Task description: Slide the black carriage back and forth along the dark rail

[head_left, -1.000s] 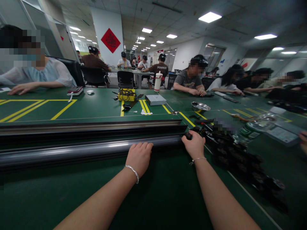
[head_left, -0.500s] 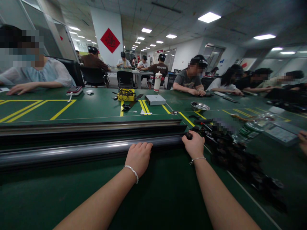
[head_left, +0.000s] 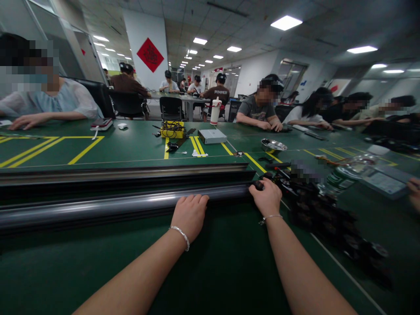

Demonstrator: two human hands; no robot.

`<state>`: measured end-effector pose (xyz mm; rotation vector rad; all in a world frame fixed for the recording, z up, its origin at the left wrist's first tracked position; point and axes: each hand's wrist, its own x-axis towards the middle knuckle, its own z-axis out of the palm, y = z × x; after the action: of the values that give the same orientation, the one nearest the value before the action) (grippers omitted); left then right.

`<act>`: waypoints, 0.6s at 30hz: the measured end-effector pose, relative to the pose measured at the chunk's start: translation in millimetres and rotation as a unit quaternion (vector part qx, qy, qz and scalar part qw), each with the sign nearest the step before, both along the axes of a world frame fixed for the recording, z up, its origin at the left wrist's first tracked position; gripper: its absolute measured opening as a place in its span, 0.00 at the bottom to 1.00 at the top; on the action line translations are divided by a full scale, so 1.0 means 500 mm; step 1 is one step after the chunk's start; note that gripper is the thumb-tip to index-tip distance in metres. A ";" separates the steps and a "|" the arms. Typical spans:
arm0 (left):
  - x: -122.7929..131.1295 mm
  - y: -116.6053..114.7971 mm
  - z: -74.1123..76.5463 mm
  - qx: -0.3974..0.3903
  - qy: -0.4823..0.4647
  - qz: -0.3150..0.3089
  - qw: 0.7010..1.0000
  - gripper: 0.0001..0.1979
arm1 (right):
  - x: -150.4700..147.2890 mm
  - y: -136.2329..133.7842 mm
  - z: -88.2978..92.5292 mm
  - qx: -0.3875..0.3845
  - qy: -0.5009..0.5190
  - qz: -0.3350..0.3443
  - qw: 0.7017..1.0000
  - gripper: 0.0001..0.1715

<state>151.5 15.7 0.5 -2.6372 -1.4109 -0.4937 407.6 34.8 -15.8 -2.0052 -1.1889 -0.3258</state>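
Observation:
A long, dark grey tube-like bar (head_left: 108,204) with a shiny rounded surface lies across the green table, running out of view at the left. My left hand (head_left: 190,216) is closed over it near its right part; the thumb is hidden. At the bar's right end, my right hand (head_left: 267,197) is closed around a small black rounded piece (head_left: 258,185). Whether that piece is fixed to the bar, I cannot tell. Behind the bar lies a long dark channel-shaped rail (head_left: 131,173), roughly parallel to it.
Black mechanical parts (head_left: 331,223) lie in a row on the right, near a plastic bottle (head_left: 343,177). Farther back are a metal bowl (head_left: 274,145), a grey box (head_left: 212,136), a yellow box with cables (head_left: 172,130) and a white cup (head_left: 215,111). Several people sit around.
My right hand has shifted very slightly to the right at the bar's end. My left hand and the bar have stayed in place.

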 end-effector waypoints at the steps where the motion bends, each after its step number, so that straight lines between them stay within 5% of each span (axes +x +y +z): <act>1: 0.000 0.000 -0.001 0.000 0.001 -0.001 1.000 0.10 | 0.002 0.001 -0.001 0.000 -0.003 0.003 1.000 0.15; 18: 0.001 0.002 -0.002 -0.011 0.003 0.003 1.000 0.11 | 0.009 0.005 -0.002 -0.002 -0.006 0.006 1.000 0.15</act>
<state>152.1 16.5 -0.3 -2.6482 -1.4316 -0.4727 412.1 37.3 -16.8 -2.0016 -1.2098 -0.3289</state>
